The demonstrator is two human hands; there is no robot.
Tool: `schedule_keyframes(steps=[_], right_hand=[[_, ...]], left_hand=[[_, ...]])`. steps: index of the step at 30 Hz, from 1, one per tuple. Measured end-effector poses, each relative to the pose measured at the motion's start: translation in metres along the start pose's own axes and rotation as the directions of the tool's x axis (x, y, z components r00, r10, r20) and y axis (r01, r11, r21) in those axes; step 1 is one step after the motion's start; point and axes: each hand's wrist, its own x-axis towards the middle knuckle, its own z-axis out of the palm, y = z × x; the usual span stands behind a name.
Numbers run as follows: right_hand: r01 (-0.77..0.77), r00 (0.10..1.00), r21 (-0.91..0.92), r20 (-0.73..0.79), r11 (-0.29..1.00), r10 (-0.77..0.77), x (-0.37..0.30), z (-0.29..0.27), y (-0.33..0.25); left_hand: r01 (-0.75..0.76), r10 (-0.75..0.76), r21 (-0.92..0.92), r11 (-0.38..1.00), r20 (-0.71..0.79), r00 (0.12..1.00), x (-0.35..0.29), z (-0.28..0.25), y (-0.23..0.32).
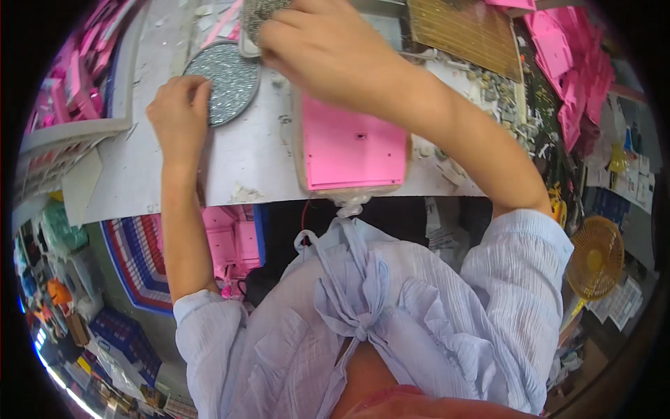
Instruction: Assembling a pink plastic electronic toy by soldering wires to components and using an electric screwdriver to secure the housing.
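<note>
My left hand (178, 105) is closed at the left edge of a round disc or shallow dish (234, 84) with a silvery glittering surface and a dark rim. Its thumb lies over that rim, and what the fingertips hold, if anything, is hidden. My right hand (314, 42) reaches across to a white-rimmed container (262, 17) with a grey, grainy top, partly cut off by the upper edge. The right fingers are bent together at its side; their tips are hidden. Below the right forearm a flat pink plastic panel (356, 150) lies on a pad wrapped in clear plastic.
Pink parts fill a white crate (77, 133) at left and pile up at far right (565, 77). A brown slatted board (467, 35) and many small loose pieces (499, 98) lie behind my right arm. Below the table (244, 160) stands a red-and-blue basket (136, 251); a yellow fan (595, 258) is at right.
</note>
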Motion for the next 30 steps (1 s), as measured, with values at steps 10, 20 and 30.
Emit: schedule_keyframes(steps=[10,20,30], right_hand=[[-0.239,0.971,0.195,0.070,0.951,0.230,-0.159,-0.049,-0.031],[-0.036,0.990,0.149,0.140,0.988,0.015,-0.155,-0.060,-0.020],[-0.317,0.738,0.474,-0.420,0.821,0.528,-0.118,-0.085,0.037]], left_hand=[[0.181,-0.183,-0.100,0.978,-0.002,0.983,0.013,0.006,0.005],[0.347,-0.344,-0.251,0.904,0.058,0.937,0.013,-0.002,0.015],[0.061,0.032,-0.605,0.794,0.141,0.989,-0.033,-0.032,0.101]])
